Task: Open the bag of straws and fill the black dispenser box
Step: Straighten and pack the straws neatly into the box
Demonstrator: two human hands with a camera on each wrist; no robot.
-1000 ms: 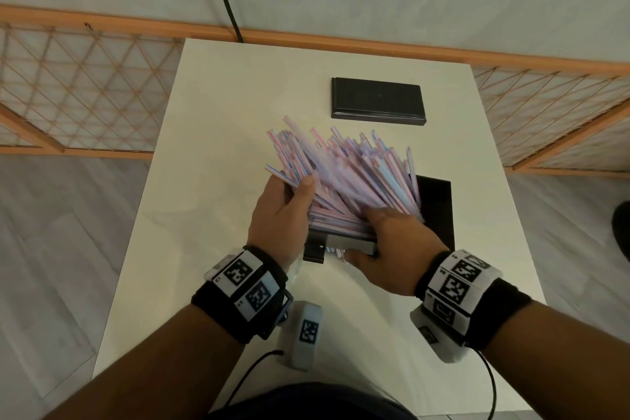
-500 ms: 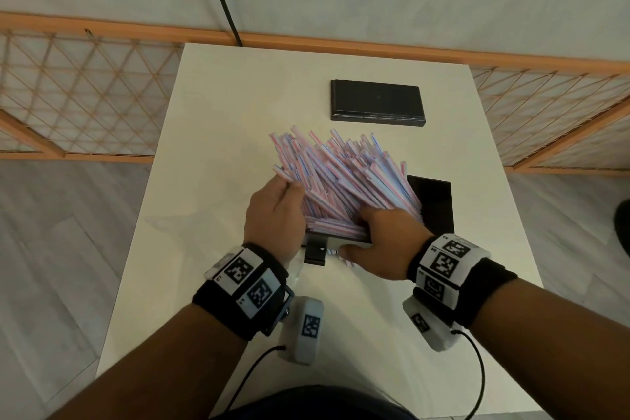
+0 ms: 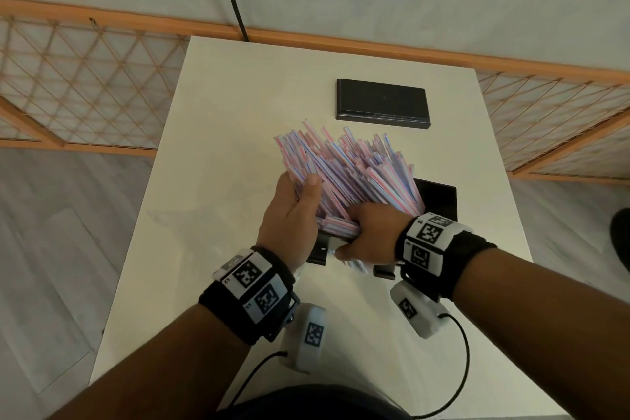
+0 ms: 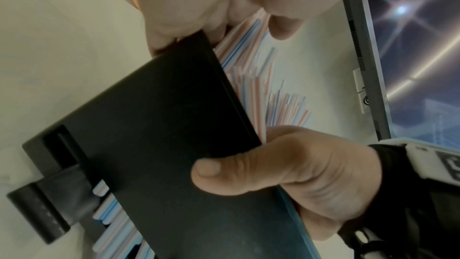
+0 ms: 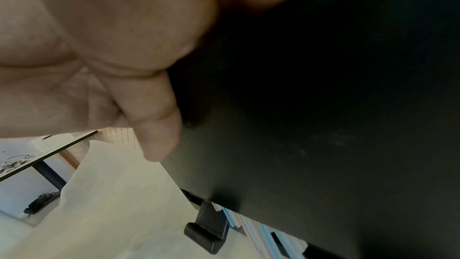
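A thick bundle of pink-and-blue striped straws leans out of the open black dispenser box, fanning up and to the left. My left hand grips the bundle's left side, thumb on top. My right hand curls over the straws' near ends, and its thumb presses on the box's front wall. A few straws show in the slot at the bottom of the box. In the right wrist view my palm lies against the dark box.
The box's flat black lid lies at the back of the white table. A crumpled clear bag rests left of my left hand. A wooden lattice rail runs behind the table.
The straw bundle has sunk lower toward the box. My right hand has slid forward and left along the box front, and my left hand has stayed on the bundle's left side.
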